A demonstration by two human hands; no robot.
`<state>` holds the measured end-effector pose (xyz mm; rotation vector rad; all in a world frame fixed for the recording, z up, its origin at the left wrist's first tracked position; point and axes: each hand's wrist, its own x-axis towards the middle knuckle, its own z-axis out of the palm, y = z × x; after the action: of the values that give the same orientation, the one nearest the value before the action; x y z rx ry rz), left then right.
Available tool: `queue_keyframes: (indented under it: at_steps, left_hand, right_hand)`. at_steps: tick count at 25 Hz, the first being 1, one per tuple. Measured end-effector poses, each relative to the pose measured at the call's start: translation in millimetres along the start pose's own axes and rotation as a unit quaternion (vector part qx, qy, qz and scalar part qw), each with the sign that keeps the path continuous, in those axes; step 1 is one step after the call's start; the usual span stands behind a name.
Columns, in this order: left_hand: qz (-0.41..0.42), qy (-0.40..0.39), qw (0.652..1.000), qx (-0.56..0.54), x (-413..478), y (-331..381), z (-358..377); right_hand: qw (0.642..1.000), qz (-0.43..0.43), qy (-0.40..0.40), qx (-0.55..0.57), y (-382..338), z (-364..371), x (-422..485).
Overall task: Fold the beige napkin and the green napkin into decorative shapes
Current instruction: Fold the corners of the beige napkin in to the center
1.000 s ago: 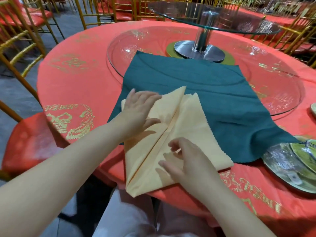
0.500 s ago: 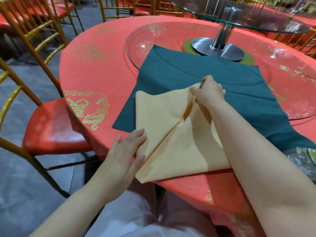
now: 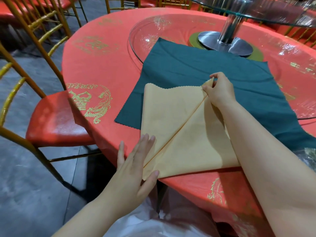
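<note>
The beige napkin lies on top of the green napkin near the table's front edge, with a diagonal crease running from its near left corner to its far right corner. My right hand pinches the far corner of the beige napkin where the crease ends. My left hand lies flat with straight fingers on the near left corner, at the table edge. The green napkin is spread flat, partly on the glass turntable.
The round table has a red cloth with gold prints. A glass turntable with a metal post stands at the back. Gold chairs with red seats stand on the left. A wrapped plate shows at the right edge.
My right hand went from the near part of the beige napkin to its far corner and pinched it. My left hand came back to the near corner. The fold has flattened into one diagonal crease.
</note>
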<state>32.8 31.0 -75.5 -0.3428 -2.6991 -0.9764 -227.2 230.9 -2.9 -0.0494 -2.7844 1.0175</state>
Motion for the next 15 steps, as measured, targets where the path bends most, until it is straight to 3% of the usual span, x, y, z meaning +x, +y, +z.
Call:
queue_keyframes:
  at_steps: [4, 7, 10, 15]
  left_hand:
    - [-0.002, 0.046, 0.995, -0.087, -4.3, 4.3, 3.1]
    - [-0.055, 0.115, 0.98, -0.155, -10.4, 10.4, 4.3]
    - [-0.079, 0.163, 0.97, -0.165, -14.8, 12.7, 7.5]
    - [-0.081, 0.174, 0.971, -0.14, -12.3, 15.4, 8.5]
  right_hand:
    - [1.0, -0.007, 0.003, -0.014, 1.2, -3.2, 2.1]
    - [1.0, -0.016, -0.014, -0.021, 3.3, -6.7, 2.3]
    - [0.999, -0.023, -0.027, -0.033, 4.7, -10.3, 2.1]
    - [0.998, -0.029, -0.024, -0.049, 4.4, -13.2, -1.8]
